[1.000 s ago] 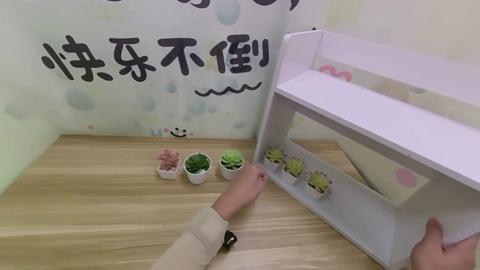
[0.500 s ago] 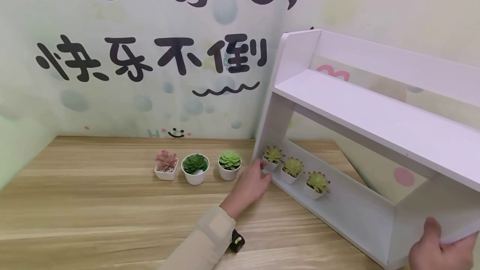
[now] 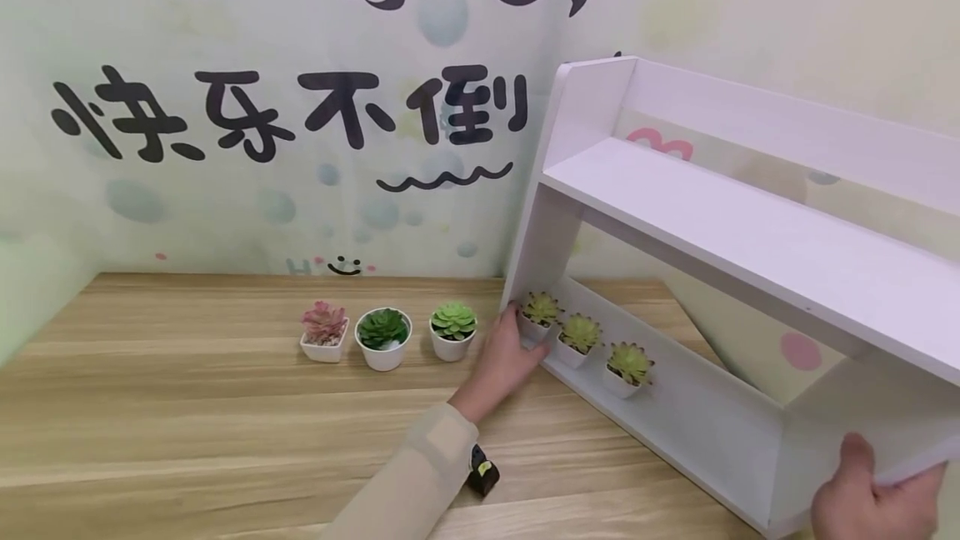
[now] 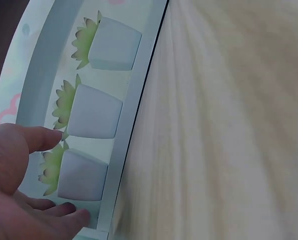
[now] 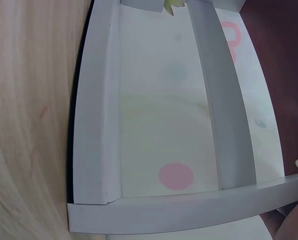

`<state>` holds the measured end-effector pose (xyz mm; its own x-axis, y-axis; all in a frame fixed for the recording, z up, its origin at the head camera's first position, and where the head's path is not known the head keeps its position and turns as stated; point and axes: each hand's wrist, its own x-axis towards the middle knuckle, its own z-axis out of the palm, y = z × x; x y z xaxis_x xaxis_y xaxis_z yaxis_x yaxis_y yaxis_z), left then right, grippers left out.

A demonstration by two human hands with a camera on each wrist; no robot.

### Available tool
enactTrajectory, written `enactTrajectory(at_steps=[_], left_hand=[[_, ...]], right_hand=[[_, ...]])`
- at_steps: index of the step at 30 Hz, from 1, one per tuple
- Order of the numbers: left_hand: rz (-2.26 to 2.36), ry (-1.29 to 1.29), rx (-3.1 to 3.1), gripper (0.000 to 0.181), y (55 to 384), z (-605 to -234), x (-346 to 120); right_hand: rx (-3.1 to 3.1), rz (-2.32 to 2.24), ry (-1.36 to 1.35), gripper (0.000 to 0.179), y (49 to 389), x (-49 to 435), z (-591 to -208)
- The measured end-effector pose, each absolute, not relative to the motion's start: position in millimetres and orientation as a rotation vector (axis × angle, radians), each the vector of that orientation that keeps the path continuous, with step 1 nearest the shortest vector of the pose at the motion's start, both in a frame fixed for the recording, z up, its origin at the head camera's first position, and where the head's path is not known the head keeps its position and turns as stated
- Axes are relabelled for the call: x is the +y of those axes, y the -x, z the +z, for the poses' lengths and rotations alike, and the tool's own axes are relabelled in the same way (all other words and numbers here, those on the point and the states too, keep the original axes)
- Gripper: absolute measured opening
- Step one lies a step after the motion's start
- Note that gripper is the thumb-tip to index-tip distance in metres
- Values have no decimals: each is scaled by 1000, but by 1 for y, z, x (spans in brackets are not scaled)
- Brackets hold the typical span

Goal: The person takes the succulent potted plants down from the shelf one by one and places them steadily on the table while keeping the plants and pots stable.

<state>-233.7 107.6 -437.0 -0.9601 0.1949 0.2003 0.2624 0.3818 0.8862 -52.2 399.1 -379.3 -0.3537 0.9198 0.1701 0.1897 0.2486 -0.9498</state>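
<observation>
A white two-tier shelf (image 3: 705,215) stands angled on the right of the table. Three small potted succulents with pale green leaves line its lower board: a left one (image 3: 540,313), a middle one (image 3: 578,338) and a right one (image 3: 627,369). My left hand (image 3: 504,361) reaches to the left succulent, thumb on one side and fingers on the other. In the left wrist view, the spread thumb and fingers of this hand (image 4: 24,180) straddle its white pot (image 4: 81,176), with small gaps showing. My right hand (image 3: 873,494) grips the shelf's near right side panel.
On the wooden table (image 3: 225,432), left of the shelf, stand a pink succulent (image 3: 324,330), a dark green one (image 3: 383,338) and a bright green one (image 3: 453,330) in white pots. A printed wall covering (image 3: 247,215) hangs behind.
My left hand has unfolded from a curled shape and moved to the left succulent on the shelf. The right hand keeps its grip on the side panel. The head view has shifted slightly.
</observation>
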Motion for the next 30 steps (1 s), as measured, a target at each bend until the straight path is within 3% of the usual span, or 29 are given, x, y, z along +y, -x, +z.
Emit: enactTrajectory(at_steps=[12,30], left_hand=[[-1695,390,-2479,84,243,-440,118],[-1791,380,-2393,70,257,-453,123]], right_hand=[[-1745,1105,1000,45,54,399,-382],[-1745,1078,991,45,54,397,-382]])
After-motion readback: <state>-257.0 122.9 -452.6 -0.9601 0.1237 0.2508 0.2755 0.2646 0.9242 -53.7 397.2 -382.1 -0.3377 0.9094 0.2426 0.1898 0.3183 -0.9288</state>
